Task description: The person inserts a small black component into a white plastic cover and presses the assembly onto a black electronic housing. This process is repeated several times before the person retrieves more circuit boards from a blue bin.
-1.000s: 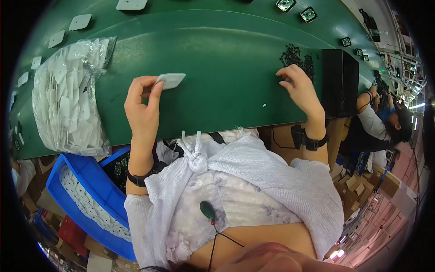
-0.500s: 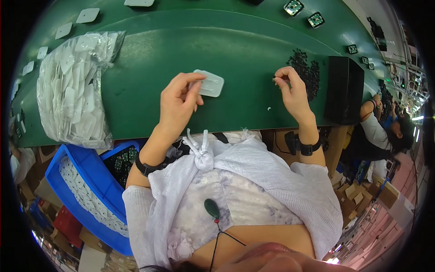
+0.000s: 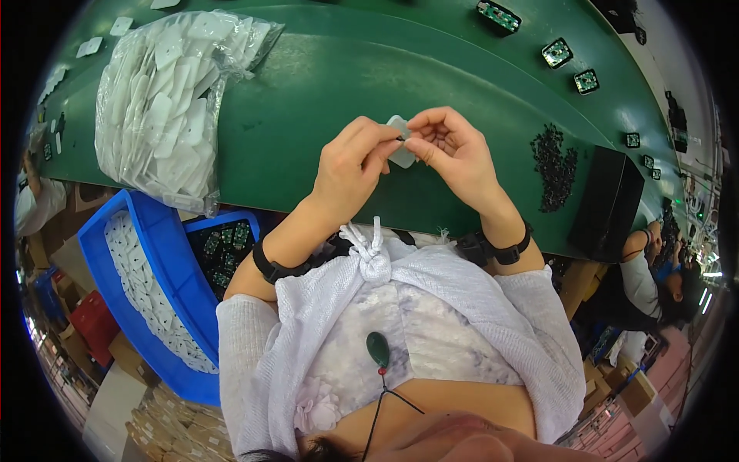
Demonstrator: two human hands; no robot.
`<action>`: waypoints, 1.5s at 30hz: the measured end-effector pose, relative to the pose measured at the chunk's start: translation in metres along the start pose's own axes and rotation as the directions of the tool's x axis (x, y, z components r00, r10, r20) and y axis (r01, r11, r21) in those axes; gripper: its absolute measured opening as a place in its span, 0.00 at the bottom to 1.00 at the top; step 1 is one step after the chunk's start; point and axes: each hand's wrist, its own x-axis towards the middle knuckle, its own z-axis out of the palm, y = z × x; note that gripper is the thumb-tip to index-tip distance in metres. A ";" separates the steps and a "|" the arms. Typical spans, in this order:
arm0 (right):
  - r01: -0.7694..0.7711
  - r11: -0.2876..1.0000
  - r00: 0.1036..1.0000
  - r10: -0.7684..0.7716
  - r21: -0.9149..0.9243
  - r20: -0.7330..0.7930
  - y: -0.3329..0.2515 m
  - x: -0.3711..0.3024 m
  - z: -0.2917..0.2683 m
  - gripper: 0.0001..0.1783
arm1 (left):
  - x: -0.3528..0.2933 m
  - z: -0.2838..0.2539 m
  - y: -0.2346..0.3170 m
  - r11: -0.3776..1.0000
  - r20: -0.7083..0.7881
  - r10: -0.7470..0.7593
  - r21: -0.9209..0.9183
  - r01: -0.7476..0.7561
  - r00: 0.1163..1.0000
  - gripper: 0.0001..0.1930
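- The small white plate (image 3: pixel 402 151) pinched between the left hand (image 3: pixel 350 165) and right hand (image 3: pixel 454 154) looks like smooth, matt plastic.
- The bench (image 3: pixel 323 85) has a green covering, smooth with a dull sheen.
- The bag (image 3: pixel 165 100) is thin, clear, crinkled plastic film, glossy where it catches light, stuffed with white plastic plates.
- The blue bins (image 3: pixel 165 262) are hard, smooth, slightly shiny plastic.
- The pile of small black parts (image 3: pixel 556 163) looks dark and matt.
- The black box (image 3: pixel 608 204) has a matt surface.
- The shawl (image 3: pixel 431 292) is soft, white, open-knit cloth.
- The wristbands (image 3: pixel 269 268) are black and matt.
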 end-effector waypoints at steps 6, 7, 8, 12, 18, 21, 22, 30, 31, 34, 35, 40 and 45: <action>0.324 0.799 0.927 -0.375 -0.506 0.002 -0.003 0.005 0.010 0.04 | -0.001 -0.003 -0.003 0.921 -0.004 -0.219 -0.330 0.205 0.976 0.04; 0.388 0.718 0.887 -0.461 -0.578 0.022 -0.003 0.007 0.011 0.05 | 0.000 -0.003 -0.003 0.907 -0.006 -0.225 -0.367 0.208 0.974 0.05; 0.442 0.624 0.839 -0.542 -0.645 0.050 -0.003 0.008 0.012 0.05 | 0.001 -0.002 0.000 0.908 -0.005 -0.224 -0.365 0.206 0.975 0.05; 0.400 0.657 0.854 -0.520 -0.639 -0.001 0.000 0.008 0.016 0.05 | 0.004 0.000 0.003 0.812 -0.017 -0.294 -0.533 0.240 0.956 0.08; 0.387 0.610 0.836 -0.549 -0.692 -0.017 0.007 0.008 0.022 0.05 | -0.001 -0.001 -0.005 0.756 0.032 -0.302 -0.601 0.260 0.953 0.05; 0.343 0.703 0.873 -0.483 -0.624 -0.064 0.009 0.007 0.022 0.05 | -0.004 -0.002 -0.006 0.759 0.037 -0.286 -0.601 0.249 0.958 0.06; 0.306 0.757 0.906 -0.417 -0.577 -0.067 0.009 0.006 0.021 0.05 | -0.005 -0.003 -0.007 0.761 0.049 -0.279 -0.598 0.252 0.959 0.07; 0.248 0.831 0.926 -0.354 -0.497 -0.131 0.013 0.007 0.025 0.05 | -0.005 -0.002 -0.001 0.859 -0.029 -0.165 -0.496 0.129 0.986 0.03; 0.275 0.809 0.908 -0.397 -0.520 -0.137 0.016 0.007 0.027 0.06 | -0.005 -0.002 -0.001 0.848 -0.042 -0.185 -0.511 0.138 0.982 0.02; 0.354 0.719 0.860 -0.501 -0.599 -0.093 0.021 0.009 0.031 0.06 | -0.006 -0.003 -0.006 0.861 -0.060 -0.167 -0.496 0.116 0.984 0.03; 0.403 0.645 0.828 -0.559 -0.649 -0.042 0.022 0.010 0.031 0.07 | -0.006 -0.004 -0.007 0.860 -0.061 -0.168 -0.496 0.116 0.984 0.03; 0.429 0.619 0.787 -0.614 -0.658 -0.065 0.014 0.005 0.024 0.10 | -0.005 -0.008 -0.007 0.786 0.013 -0.263 -0.576 0.222 0.965 0.04; 0.342 0.707 0.884 -0.466 -0.619 -0.044 0.003 0.007 0.014 0.15 | -0.004 -0.007 -0.006 0.787 0.059 -0.259 -0.565 0.246 0.964 0.04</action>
